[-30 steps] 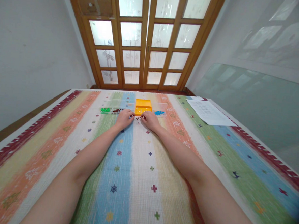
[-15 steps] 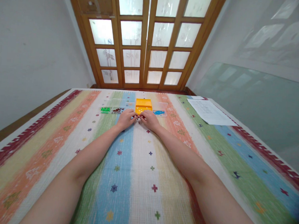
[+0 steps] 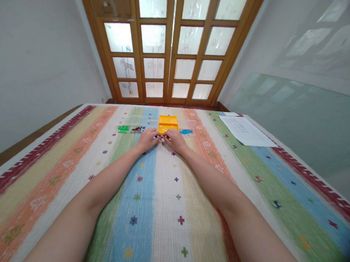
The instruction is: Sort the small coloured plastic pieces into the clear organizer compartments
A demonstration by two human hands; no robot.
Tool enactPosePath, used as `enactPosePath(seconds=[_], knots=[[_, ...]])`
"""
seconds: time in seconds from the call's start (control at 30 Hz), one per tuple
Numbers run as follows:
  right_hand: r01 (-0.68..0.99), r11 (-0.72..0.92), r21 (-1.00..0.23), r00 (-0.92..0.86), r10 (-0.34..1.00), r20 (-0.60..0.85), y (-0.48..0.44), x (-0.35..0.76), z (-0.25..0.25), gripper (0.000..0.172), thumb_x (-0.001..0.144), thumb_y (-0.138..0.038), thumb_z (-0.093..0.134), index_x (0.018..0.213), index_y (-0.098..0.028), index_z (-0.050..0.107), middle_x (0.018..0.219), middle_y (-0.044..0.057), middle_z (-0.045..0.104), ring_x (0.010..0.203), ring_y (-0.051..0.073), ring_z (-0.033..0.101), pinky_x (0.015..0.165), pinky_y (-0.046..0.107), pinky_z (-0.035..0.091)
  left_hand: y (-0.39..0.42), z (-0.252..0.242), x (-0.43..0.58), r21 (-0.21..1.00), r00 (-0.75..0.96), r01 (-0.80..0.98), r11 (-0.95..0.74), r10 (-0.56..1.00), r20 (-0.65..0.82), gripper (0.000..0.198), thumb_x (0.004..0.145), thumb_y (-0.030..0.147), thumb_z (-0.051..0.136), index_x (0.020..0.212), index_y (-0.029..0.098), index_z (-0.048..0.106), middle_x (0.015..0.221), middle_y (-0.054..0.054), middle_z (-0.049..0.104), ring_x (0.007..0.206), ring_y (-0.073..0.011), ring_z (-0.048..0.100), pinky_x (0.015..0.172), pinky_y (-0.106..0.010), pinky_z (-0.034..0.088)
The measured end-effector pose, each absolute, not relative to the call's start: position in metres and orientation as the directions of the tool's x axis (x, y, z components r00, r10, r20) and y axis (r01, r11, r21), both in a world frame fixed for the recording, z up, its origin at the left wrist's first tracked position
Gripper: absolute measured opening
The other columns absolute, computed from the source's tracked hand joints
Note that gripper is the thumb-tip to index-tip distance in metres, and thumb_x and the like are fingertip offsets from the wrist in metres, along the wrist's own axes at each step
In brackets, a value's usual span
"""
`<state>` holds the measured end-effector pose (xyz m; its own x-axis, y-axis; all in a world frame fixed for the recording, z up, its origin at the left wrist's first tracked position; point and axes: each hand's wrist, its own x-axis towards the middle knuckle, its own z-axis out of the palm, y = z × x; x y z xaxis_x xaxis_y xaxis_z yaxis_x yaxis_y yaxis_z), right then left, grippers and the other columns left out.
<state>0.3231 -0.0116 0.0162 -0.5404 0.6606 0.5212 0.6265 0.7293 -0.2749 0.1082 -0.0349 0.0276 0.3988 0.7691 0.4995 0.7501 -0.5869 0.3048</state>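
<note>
Beneath both hands spreads a striped, printed fabric tablecloth; well beyond the grip rise wood-framed glazed doors. Off to the right of the grip lies a white paper sheet bearing lines of text too small to read.

The left hand and right hand meet almost tip to tip, fingers curled into near-closed pinches; whether either has hold of a piece, I cannot tell. Just left of the grip sits a clear plastic compartment case, just beyond it a yellow plastic box with its lid raised, and just to the right a clear plastic case. No brand or label is legible on any of them.

Green pieces and dark brown-red pieces fill the left case, blue pieces the right. Small dark pieces lie on the cloth right at the fingertips. The step in hand looks like two-handed fingertip work on these; the next move calls for a light, precise pinch.
</note>
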Motion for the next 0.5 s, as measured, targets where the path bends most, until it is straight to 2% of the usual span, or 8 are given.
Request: enactPosePath(seconds=[0.17,0.3,0.5], knots=[[0.61,0.738,-0.29,-0.54,0.654,0.53,-0.011,0.324,0.015,0.016,0.102,-0.025,0.056,0.102,-0.019,0.07,0.097,0.007,0.07,0.093,0.021,0.059,0.087,0.031,0.039,-0.032,0.027,0.104,0.309,0.306,0.805,-0.507,0.8,0.515,0.02,0.098,0.032,0.061,0.101,0.021,0.078,0.098,-0.008,0.07,0.1,-0.0239,0.062,0.093,-0.037,0.046],[0.628,0.721,-0.294,-0.565,0.682,0.464,-0.012,0.325,0.016,0.015,0.1,-0.024,0.057,0.099,-0.02,0.071,0.097,0.008,0.071,0.094,0.021,0.06,0.086,0.031,0.039,-0.025,0.027,0.09,0.382,0.079,0.866,-0.324,0.842,0.534,0.023,0.098,0.033,0.058,0.101,0.021,0.077,0.095,-0.008,0.073,0.095,-0.0243,0.064,0.089,-0.036,0.046],[0.627,0.72,-0.297,-0.59,0.688,0.422,-0.012,0.325,0.015,0.015,0.099,-0.023,0.057,0.099,-0.021,0.072,0.1,0.007,0.073,0.095,0.02,0.062,0.085,0.029,0.04,-0.012,0.025,0.057,0.533,-0.234,0.846,-0.032,0.875,0.423,0.031,0.096,0.037,0.055,0.105,0.02,0.079,0.097,-0.01,0.077,0.09,-0.0252,0.068,0.078,-0.033,0.046]])
